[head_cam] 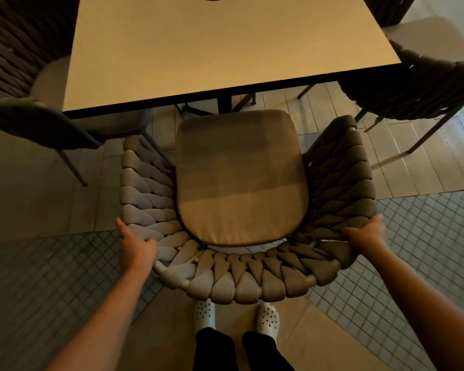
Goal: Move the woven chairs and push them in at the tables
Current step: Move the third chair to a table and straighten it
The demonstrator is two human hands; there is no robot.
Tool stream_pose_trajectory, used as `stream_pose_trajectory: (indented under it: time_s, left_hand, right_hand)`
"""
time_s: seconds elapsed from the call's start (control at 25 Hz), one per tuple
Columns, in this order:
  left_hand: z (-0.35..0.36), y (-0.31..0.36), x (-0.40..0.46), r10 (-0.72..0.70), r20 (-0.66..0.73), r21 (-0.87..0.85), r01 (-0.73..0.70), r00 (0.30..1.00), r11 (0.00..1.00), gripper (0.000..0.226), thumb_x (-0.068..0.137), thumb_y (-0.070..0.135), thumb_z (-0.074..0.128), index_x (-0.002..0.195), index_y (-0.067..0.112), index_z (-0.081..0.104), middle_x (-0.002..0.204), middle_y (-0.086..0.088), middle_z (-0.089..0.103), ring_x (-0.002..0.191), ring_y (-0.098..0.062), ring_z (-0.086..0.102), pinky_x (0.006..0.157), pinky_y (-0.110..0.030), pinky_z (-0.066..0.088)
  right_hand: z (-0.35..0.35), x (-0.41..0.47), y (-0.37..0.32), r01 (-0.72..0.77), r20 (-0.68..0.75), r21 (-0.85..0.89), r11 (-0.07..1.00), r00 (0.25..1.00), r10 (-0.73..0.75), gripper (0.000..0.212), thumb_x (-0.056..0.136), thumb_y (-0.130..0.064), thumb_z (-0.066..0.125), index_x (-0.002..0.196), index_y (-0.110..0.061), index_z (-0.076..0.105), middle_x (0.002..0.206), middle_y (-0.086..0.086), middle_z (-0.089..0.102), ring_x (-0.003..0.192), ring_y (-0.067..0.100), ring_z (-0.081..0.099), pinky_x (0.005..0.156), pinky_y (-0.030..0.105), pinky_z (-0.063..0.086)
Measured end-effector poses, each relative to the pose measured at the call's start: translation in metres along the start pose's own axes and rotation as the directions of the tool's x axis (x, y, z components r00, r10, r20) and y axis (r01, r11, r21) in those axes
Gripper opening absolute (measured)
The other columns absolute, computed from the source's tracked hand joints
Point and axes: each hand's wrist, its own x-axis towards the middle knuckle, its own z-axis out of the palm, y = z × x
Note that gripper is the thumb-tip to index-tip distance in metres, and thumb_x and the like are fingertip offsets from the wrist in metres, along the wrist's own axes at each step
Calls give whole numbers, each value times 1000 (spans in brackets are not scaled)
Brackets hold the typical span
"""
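Left hand (135, 246) fingers curl over the woven chair (247, 279) back rim, left side. Chair cushion (240, 178) sits ahead of the fingers, front edge just short of the table (214, 46). Right hand (366, 232) grips the rim's right side.

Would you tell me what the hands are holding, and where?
Both hands, left hand and right hand, grip the grey-brown woven rope chair by its curved backrest rim, one each side.

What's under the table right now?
Under the table a dark pedestal post and slanted legs show above floor tiles. The chair's cushion front just meets the edge. The top hides everything deeper.
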Motion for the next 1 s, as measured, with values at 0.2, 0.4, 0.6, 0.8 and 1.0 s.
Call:
stream_pose_trajectory:
  time_s: [0.2,0.4,0.6,0.8,1.0]
  left_hand:
    - [-1,-2,2,22,7,-8,-22,1000,1000,88,87,6,56,150,19,-4,137,-29,43,102,-48,55,67,-44,43]
    - [0,-2,4,36,13,-13,-36,999,999,90,86,4,57,150,19,-4,138,-29,42,107,-48,53,70,-45,43]
    - [1,-2,4,38,-6,-2,-38,999,999,90,86,5,58,150,19,-3,139,-30,40,112,-49,51,81,-53,46]
    - [4,-1,0,28,-19,12,-28,999,1000,90,84,6,60,150,19,-1,138,-30,41,109,-49,52,77,-52,46]
    - [9,0,-4,16,-32,1,-16,999,1000,90,84,6,60,150,21,1,139,-29,40,112,-49,51,80,-53,46]
  right_hand:
    - [1,-6,2,9,-21,16,1000,1000,-9,68,76,-12,71,131,-17,32,123,21,48,103,37,56,72,43,52]
    - [0,-8,9,-4,-4,56,998,1000,4,61,77,-10,70,127,-14,34,121,21,50,105,37,56,78,46,52]
    - [0,-8,8,3,-9,49,999,1000,-2,62,77,-10,70,127,-14,34,120,21,50,104,38,56,80,50,53]
    - [0,1,7,-9,9,74,997,1000,9,69,76,-11,71,131,-19,30,125,21,48,109,39,55,81,50,53]
    - [-1,10,9,-9,5,85,996,1000,9,72,74,-13,74,131,-20,31,125,20,49,109,39,55,77,47,52]
